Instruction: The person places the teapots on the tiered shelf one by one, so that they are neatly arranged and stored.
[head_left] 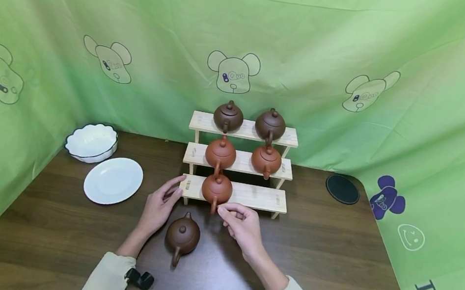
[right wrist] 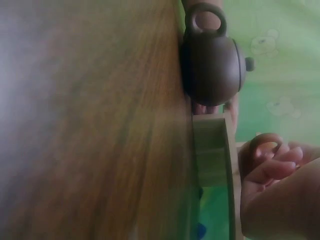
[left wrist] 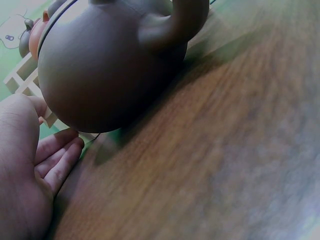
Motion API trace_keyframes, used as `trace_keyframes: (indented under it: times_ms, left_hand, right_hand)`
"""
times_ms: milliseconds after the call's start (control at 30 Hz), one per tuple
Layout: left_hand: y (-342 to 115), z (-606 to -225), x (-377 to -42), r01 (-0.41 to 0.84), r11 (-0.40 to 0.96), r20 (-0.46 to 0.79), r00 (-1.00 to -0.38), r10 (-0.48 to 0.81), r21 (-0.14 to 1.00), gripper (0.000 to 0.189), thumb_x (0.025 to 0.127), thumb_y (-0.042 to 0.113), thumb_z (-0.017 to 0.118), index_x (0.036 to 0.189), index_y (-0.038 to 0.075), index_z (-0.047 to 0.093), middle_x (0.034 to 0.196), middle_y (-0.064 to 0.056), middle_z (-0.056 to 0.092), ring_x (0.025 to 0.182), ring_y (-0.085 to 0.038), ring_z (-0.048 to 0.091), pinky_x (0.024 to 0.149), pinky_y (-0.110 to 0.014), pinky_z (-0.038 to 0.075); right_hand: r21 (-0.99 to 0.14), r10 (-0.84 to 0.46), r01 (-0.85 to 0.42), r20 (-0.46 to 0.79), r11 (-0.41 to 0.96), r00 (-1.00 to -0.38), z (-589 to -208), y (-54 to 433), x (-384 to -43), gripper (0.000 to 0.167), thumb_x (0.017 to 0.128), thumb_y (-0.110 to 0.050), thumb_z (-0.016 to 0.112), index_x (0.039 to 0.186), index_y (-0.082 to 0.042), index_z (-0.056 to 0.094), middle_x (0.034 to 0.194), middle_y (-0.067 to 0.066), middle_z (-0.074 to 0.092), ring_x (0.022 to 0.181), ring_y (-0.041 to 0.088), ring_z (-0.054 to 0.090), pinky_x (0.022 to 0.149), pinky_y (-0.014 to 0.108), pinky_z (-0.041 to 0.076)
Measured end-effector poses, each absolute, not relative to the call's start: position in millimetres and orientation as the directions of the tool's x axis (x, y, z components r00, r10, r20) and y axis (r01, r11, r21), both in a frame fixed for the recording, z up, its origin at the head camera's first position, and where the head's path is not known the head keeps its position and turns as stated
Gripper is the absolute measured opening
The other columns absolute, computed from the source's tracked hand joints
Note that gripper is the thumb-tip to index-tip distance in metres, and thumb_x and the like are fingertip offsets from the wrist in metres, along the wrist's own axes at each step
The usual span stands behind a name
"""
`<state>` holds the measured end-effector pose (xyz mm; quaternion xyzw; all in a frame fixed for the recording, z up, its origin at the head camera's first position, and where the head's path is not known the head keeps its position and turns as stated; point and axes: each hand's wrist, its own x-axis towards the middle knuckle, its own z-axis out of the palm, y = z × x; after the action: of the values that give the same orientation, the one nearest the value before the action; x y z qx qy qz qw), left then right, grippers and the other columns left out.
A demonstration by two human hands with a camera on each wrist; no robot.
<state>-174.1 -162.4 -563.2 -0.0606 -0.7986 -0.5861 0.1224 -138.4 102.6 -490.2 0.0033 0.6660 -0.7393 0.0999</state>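
Note:
On the lowest step of a light wooden stand (head_left: 258, 196) sits a reddish-brown teapot (head_left: 216, 190), its handle facing the front. My right hand (head_left: 243, 226) pinches that handle between thumb and fingers, as the right wrist view also shows. My left hand (head_left: 157, 208) touches the left end of the same step with fairly straight fingers; its fingertips are partly hidden behind a teapot in the left wrist view. Just right of that hand, a dark brown teapot (head_left: 182, 236) stands on the table, handle toward the front. It looms close in the left wrist view (left wrist: 105, 65).
Two reddish teapots (head_left: 221, 153) (head_left: 266, 160) stand on the middle step, two dark brown teapots (head_left: 228, 116) (head_left: 270, 124) on the top one. A white plate (head_left: 113, 181) and scalloped bowl (head_left: 92, 142) lie left; a dark round coaster (head_left: 343, 189) lies right. Green cloth (head_left: 319, 38) encloses the table.

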Motion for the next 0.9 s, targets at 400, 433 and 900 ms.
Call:
trace_keyframes:
  times_ms: [400, 433, 900]
  left_hand:
    - [-155.6, -542.8, -166.7, 0.199, 0.287, 0.222, -0.974, -0.047, 0.937, 0.039, 0.115, 0.018, 0.065, 0.154, 0.012, 0.067, 0.150, -0.013, 0.070, 0.134, -0.031, 0.070, 0.102, -0.009, 0.049]
    - [-155.6, -543.0, -166.8, 0.203, 0.288, 0.226, -0.973, -0.047, 0.936, 0.039, 0.115, 0.018, 0.064, 0.154, 0.012, 0.067, 0.150, -0.013, 0.070, 0.134, -0.031, 0.070, 0.101, -0.009, 0.049]
    - [-164.7, -574.6, -178.1, 0.311, 0.295, 0.337, -0.941, -0.042, 0.903, 0.038, 0.114, 0.030, 0.066, 0.152, 0.022, 0.071, 0.143, -0.012, 0.075, 0.125, -0.014, 0.075, 0.098, -0.019, 0.058]
  right_hand:
    - [-0.992, -0.159, 0.112, -0.101, -0.060, -0.982, -484.9, 115.5, -113.0, 0.031, 0.101, -0.004, 0.077, 0.123, 0.015, 0.065, 0.068, 0.000, 0.060, 0.050, 0.004, 0.043, 0.050, 0.017, 0.036]
    - [-0.992, -0.167, 0.113, -0.102, -0.057, -0.981, -484.7, 115.3, -110.6, 0.031, 0.101, -0.004, 0.077, 0.123, 0.015, 0.065, 0.068, 0.000, 0.061, 0.051, 0.004, 0.044, 0.050, 0.017, 0.036]
    - [-0.977, -0.339, 0.214, -0.200, -0.004, -0.920, -490.0, 103.5, -80.0, 0.033, 0.103, -0.004, 0.074, 0.126, 0.017, 0.064, 0.075, -0.003, 0.064, 0.054, 0.001, 0.047, 0.052, 0.015, 0.039]
